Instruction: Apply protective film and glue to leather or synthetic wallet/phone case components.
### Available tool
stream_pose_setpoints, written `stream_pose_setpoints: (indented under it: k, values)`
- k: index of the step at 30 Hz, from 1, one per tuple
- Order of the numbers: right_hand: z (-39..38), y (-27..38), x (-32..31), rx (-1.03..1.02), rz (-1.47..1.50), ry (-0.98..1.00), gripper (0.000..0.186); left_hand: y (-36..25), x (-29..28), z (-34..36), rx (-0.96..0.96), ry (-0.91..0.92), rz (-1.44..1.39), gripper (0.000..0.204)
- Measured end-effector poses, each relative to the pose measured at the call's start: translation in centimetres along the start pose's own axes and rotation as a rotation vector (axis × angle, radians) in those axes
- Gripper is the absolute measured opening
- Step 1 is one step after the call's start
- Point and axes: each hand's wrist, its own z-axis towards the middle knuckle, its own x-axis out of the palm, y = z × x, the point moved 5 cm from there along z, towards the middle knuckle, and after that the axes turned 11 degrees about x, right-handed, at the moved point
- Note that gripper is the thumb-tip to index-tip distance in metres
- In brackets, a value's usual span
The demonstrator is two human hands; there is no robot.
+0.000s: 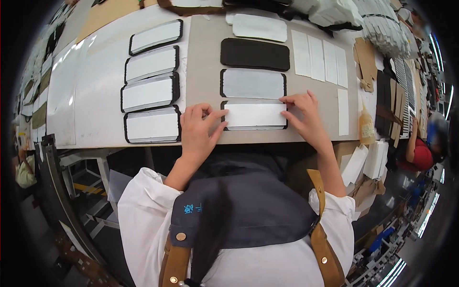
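A white rectangular strip (255, 115) lies over a black-edged rectangular panel (255, 128) near the table's front edge. At the strip's left end are the thumb and forefinger of my left hand (197, 129), its other fingers bent. My right hand (308, 119) has its thumb and forefinger at the opposite end. Directly beyond sits a grey-faced panel with black edges (253, 84), then a plain black panel (255, 54) and a white one (259, 27). How far the fingertips reach under the strip is hidden.
To the left, several black-edged panels with white strips (152, 125) form a column. Loose white strips (343, 112) lie at the right, beside a bottle of yellowish liquid (366, 126). White bundles (330, 14) fill the far side. A person in red (420, 154) is at far right.
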Motion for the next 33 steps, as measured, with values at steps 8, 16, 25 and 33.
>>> stream_pose_setpoints:
  k: [8,16,25,33]
  values:
    - [0.1,-0.1,0.5,-0.004,0.001,-0.044,0.024,0.0,0.1,-0.1,0.022,-0.016,0.043,0.033]
    - [0.1,-0.1,0.6,-0.018,-0.019,-0.059,0.023,-0.2,0.0,0.1,0.034,-0.011,0.047,0.035]
    - [-0.5,0.9,0.4,0.009,-0.109,-0.105,0.027,-2.3,0.8,0.3,0.165,0.013,-0.052,0.041]
    - [-2.4,0.6,1.7,-0.041,-0.187,-0.239,0.03,-2.8,2.0,-0.1,0.289,0.111,-0.091,0.048]
